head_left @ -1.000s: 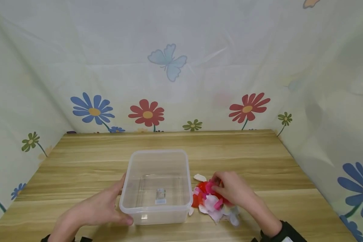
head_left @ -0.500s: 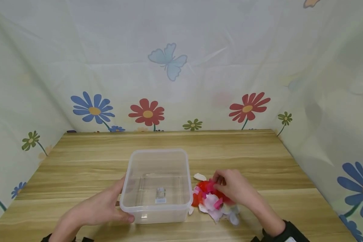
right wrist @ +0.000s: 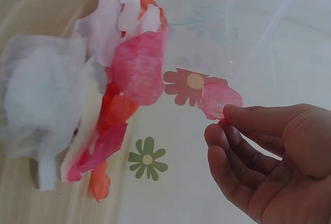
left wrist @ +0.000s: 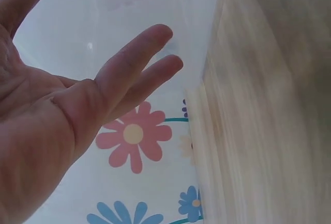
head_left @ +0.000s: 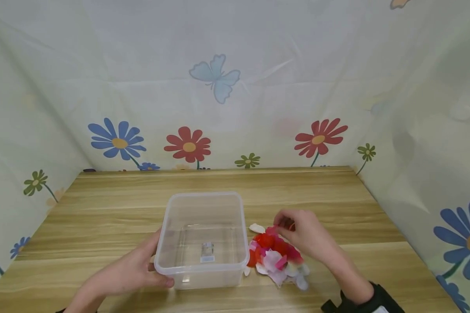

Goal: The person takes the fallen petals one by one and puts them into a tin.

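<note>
A clear plastic box (head_left: 203, 280) stands upright on the table, a small pale label showing at its bottom. My left hand (head_left: 127, 267) lies along the box's left side, thumb near the front corner; in the left wrist view its fingers (left wrist: 137, 53) are stretched out beside the wall. To the right of the box is a loose heap of artificial flower petals (head_left: 274, 263) in red, pink, lilac and white. Just above that heap, my right hand (head_left: 307, 232) pinches a pink petal (right wrist: 220, 100) between thumb and fingertips, its other fingers curled in.
The wood-grain table (head_left: 141, 204) runs back to a cloth backdrop (head_left: 266, 104) printed with flowers and a butterfly. One white petal (head_left: 256, 228) lies at the heap's far edge, near the box's right wall. A dark band (head_left: 366, 300) is on the right wrist.
My right hand has risen slightly away from the heap, holding the pink petal, and more red petals show below it. The left hand and the box keep their places.
</note>
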A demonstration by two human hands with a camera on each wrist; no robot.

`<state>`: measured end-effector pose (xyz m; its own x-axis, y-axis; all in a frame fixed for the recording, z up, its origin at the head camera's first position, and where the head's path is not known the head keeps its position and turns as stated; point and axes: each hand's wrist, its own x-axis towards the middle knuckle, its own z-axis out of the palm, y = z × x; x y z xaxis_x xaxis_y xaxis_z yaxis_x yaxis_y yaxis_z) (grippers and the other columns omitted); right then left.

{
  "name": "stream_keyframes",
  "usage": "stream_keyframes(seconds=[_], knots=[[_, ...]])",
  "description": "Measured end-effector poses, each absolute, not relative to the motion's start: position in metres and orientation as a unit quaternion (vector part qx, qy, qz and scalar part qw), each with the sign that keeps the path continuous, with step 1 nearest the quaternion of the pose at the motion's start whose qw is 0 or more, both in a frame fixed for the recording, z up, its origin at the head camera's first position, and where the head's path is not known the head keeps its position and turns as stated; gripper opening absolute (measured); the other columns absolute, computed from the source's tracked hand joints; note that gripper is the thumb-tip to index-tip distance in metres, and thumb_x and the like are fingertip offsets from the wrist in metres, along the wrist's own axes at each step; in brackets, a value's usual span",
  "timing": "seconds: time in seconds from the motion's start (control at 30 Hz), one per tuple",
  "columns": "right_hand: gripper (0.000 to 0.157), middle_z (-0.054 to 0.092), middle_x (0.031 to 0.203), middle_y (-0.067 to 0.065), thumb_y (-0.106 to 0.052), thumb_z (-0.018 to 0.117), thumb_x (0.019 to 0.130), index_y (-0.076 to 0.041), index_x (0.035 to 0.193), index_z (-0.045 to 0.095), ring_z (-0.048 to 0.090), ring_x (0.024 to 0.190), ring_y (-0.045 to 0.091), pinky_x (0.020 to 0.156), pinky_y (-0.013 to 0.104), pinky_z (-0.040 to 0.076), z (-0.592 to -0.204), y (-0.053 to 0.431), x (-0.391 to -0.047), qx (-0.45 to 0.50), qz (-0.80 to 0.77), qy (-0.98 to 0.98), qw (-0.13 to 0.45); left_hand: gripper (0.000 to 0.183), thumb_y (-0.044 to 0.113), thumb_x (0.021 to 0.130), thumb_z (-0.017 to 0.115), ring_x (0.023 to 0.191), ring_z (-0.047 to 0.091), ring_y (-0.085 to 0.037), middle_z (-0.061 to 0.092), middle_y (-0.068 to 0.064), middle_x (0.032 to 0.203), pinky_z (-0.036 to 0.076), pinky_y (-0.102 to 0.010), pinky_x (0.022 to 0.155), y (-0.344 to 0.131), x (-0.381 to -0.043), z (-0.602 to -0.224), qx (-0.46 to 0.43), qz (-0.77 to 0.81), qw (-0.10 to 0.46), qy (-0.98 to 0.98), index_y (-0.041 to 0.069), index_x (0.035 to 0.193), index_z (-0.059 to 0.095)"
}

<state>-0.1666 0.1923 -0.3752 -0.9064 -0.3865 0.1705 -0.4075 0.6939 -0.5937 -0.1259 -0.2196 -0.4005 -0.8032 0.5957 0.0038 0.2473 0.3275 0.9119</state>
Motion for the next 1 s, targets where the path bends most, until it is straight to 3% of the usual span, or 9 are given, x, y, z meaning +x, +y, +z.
stream_keyframes(seconds=[0.13, 0.23, 0.47, 0.63, 0.73, 1.0], knots=[[0.018, 0.066, 0.083, -0.008, -0.001, 0.083, 0.085, -0.013, 0.092, 0.073, 0.061, 0.074, 0.010, 0.069, 0.024, 0.056, -0.372, 0.190, -0.166, 0.223, 0.337, -0.914, 0.040, 0.112, 0.014, 0.082, 0.088, 0.129, 0.040, -0.047, 0.028, -0.019, 0.156, 0.054, -0.059, 0.089, -0.219, -0.122, -0.404, 0.242, 0.532, 0.171, 0.794, 0.034, 0.164, 0.014], [0.017, 0.068, 0.084, -0.009, -0.002, 0.084, 0.085, -0.013, 0.092, 0.073, 0.062, 0.074, 0.009, 0.069, 0.024, 0.056, -0.370, 0.188, -0.165, 0.226, 0.346, -0.909, 0.055, 0.113, 0.014, 0.084, 0.087, 0.131, 0.039, -0.046, 0.025, -0.017, 0.159, 0.053, -0.058, 0.092, -0.218, -0.118, -0.406, 0.225, 0.536, 0.166, 0.797, 0.038, 0.164, 0.010], [0.016, 0.070, 0.089, -0.008, -0.002, 0.083, 0.086, -0.013, 0.095, 0.076, 0.064, 0.076, 0.007, 0.071, 0.026, 0.058, -0.363, 0.183, -0.161, 0.238, 0.364, -0.895, 0.100, 0.118, 0.014, 0.084, 0.087, 0.122, 0.050, -0.045, 0.026, -0.021, 0.160, 0.053, -0.036, 0.092, -0.211, -0.109, -0.411, 0.215, 0.559, 0.145, 0.788, 0.040, 0.164, 0.004], [0.019, 0.071, 0.091, -0.009, -0.003, 0.085, 0.084, -0.014, 0.097, 0.077, 0.065, 0.077, 0.005, 0.072, 0.025, 0.058, -0.357, 0.177, -0.156, 0.237, 0.371, -0.890, 0.122, 0.122, 0.021, 0.080, 0.091, 0.127, 0.048, -0.042, 0.021, -0.012, 0.164, 0.049, -0.031, 0.096, -0.202, -0.109, -0.414, 0.189, 0.564, 0.128, 0.794, 0.043, 0.164, 0.005], [0.021, 0.072, 0.092, -0.011, -0.004, 0.086, 0.083, -0.015, 0.098, 0.077, 0.066, 0.078, 0.003, 0.073, 0.024, 0.058, -0.353, 0.173, -0.153, 0.238, 0.376, -0.886, 0.129, 0.122, 0.024, 0.078, 0.092, 0.131, 0.044, -0.040, 0.023, -0.007, 0.164, 0.046, -0.030, 0.098, -0.199, -0.109, -0.415, 0.165, 0.559, 0.125, 0.803, 0.047, 0.162, 0.007], [0.019, 0.073, 0.093, -0.011, -0.004, 0.086, 0.083, -0.013, 0.098, 0.078, 0.065, 0.075, 0.004, 0.069, 0.026, 0.058, -0.348, 0.157, -0.148, 0.265, 0.395, -0.867, 0.148, 0.118, 0.025, 0.078, 0.093, 0.127, 0.047, -0.039, 0.032, -0.012, 0.157, 0.049, -0.037, 0.096, -0.198, -0.108, -0.418, 0.189, 0.538, 0.090, 0.816, 0.040, 0.163, 0.013]])
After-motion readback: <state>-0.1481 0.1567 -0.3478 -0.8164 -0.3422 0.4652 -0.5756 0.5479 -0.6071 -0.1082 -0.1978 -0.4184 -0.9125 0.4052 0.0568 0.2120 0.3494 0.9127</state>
